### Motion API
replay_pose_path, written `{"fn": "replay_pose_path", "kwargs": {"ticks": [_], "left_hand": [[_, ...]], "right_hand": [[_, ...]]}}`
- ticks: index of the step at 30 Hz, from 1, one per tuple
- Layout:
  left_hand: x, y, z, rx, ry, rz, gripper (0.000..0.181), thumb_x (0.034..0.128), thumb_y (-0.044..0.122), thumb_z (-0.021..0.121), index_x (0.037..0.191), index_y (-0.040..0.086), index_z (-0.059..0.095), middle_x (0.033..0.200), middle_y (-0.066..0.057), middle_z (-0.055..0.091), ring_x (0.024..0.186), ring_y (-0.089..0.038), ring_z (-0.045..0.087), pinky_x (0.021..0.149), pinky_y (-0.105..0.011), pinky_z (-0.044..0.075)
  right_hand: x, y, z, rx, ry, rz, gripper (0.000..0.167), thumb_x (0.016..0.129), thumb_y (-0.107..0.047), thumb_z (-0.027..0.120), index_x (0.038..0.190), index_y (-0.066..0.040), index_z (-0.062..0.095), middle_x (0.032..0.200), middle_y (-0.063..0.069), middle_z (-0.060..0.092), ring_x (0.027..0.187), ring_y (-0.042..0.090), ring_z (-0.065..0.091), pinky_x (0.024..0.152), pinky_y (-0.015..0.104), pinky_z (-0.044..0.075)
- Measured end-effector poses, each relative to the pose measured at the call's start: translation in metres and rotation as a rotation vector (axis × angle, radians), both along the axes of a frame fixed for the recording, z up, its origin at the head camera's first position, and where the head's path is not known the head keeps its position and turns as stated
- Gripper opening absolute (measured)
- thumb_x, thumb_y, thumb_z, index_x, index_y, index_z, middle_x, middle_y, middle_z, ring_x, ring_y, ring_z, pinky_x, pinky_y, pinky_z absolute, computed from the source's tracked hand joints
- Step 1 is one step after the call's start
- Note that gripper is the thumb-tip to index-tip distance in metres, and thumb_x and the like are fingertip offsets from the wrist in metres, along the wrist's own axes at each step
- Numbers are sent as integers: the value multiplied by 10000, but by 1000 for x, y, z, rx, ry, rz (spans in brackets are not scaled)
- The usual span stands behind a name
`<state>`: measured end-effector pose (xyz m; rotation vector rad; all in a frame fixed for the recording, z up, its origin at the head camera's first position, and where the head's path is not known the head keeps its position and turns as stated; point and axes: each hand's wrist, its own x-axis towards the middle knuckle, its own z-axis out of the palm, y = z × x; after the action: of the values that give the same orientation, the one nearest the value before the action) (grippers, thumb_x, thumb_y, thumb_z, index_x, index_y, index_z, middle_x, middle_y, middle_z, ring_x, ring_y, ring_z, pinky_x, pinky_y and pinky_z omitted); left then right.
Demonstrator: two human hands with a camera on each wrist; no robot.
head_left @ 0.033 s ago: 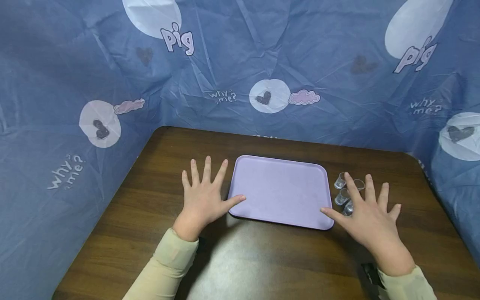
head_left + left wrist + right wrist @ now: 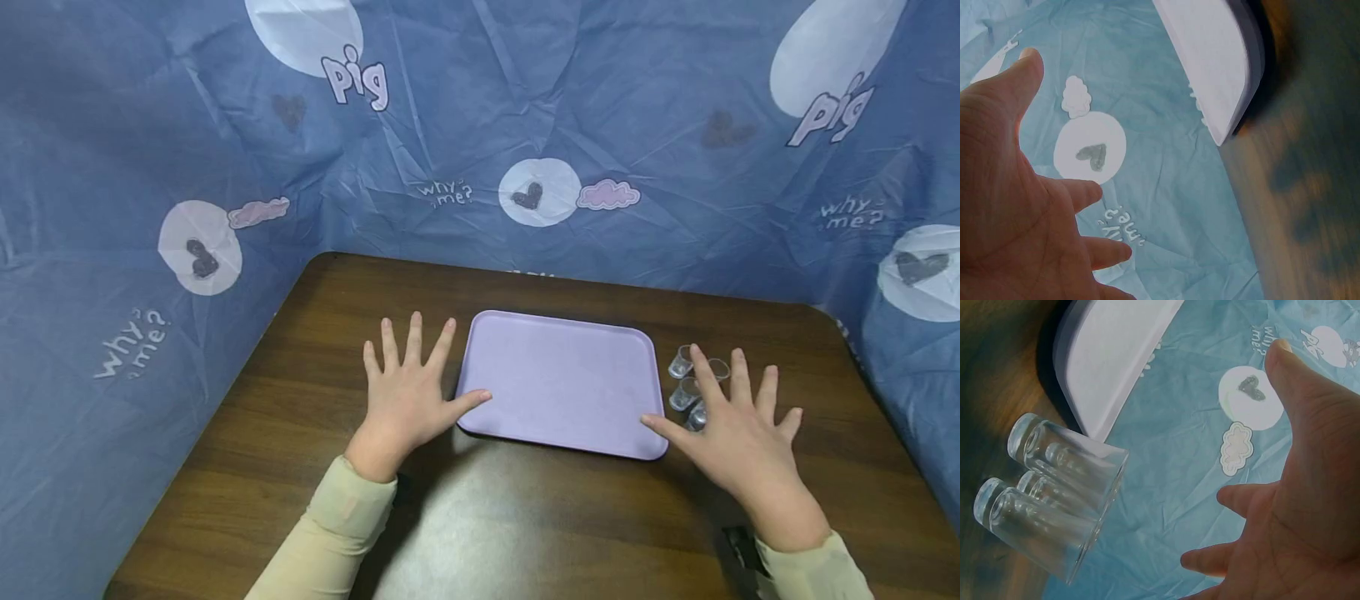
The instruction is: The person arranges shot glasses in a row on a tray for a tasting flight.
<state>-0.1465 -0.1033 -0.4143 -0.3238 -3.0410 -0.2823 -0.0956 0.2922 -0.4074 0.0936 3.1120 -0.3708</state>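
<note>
The lilac tray (image 2: pixel 562 383) lies flat on the wooden desk (image 2: pixel 525 517). To the tray's left, the left hand (image 2: pixel 407 400) hovers, released, fingers spread wide. To the tray's right, the right hand (image 2: pixel 746 442) hovers likewise, released and splayed, near small clear glasses (image 2: pixel 683 394) standing just beside the tray. Beyond the tray hangs blue printed cloth (image 2: pixel 450 100).
</note>
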Motion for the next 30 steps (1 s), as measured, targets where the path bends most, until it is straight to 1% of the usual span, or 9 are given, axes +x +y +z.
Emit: {"fn": "replay_pose_path", "kwargs": {"ticks": [4,8,11,15,17,22,24,27,30], "left_hand": [[-3,2,3,44,-31,-38,1128,783,907,471,1650,260,150,1650,-237,126,1447,-575,41,1094,-721,122],[-8,3,5,188,-122,-109,1169,795,793,638,1651,187,121,1614,-280,207,1414,-585,191,1077,-688,253],[-13,5,4,303,-209,-157,1208,791,661,765,1641,104,111,1575,-295,279,1390,-539,293,1079,-621,317],[-20,8,-1,381,-304,-188,1269,759,510,876,1611,-10,94,1545,-318,313,1395,-459,341,1106,-530,326],[-24,9,-4,395,-337,-195,1299,731,455,915,1597,-48,88,1551,-332,295,1409,-442,331,1119,-509,312],[-28,12,-14,387,-385,-200,1354,659,371,976,1581,-85,95,1542,-353,296,1415,-448,319,1130,-503,294],[-29,11,-19,366,-397,-187,1369,636,358,990,1579,-90,105,1516,-365,331,1400,-448,342,1122,-501,308],[-29,10,-26,346,-418,-172,1385,611,349,1004,1578,-92,115,1496,-369,358,1390,-437,360,1116,-495,319],[-31,10,-31,358,-433,-181,1388,603,331,1010,1576,-97,116,1502,-369,350,1393,-437,356,1119,-498,313]], "right_hand": [[1,4,0,-10,5,-9,1197,790,-847,577,1643,-266,-31,1610,335,-114,1379,583,-248,893,879,-43],[5,10,-1,-41,15,-12,1209,785,-836,601,1645,-264,-29,1617,320,-119,1392,573,-235,915,868,-38],[9,16,-1,-79,30,-13,1232,774,-813,644,1646,-256,-23,1623,322,-76,1411,576,-187,934,862,-3],[13,26,-1,-131,69,-15,1262,770,-739,729,1648,-198,3,1612,349,21,1425,597,-85,936,861,73],[15,32,-1,-150,84,-14,1267,773,-690,767,1646,-153,21,1595,371,71,1418,617,-25,919,863,117],[19,50,-3,-174,97,17,1222,769,-555,849,1618,-29,144,1505,415,264,1309,667,250,864,825,260],[20,57,-5,-181,69,33,1185,766,-519,866,1587,24,207,1450,438,330,1243,669,331,871,792,304],[19,65,-8,-191,6,46,1118,760,-477,883,1524,89,296,1383,467,386,1209,656,387,923,738,340],[19,70,-12,-186,-52,29,1045,763,-474,880,1465,107,368,1347,448,442,1187,632,439,914,714,374]]}}
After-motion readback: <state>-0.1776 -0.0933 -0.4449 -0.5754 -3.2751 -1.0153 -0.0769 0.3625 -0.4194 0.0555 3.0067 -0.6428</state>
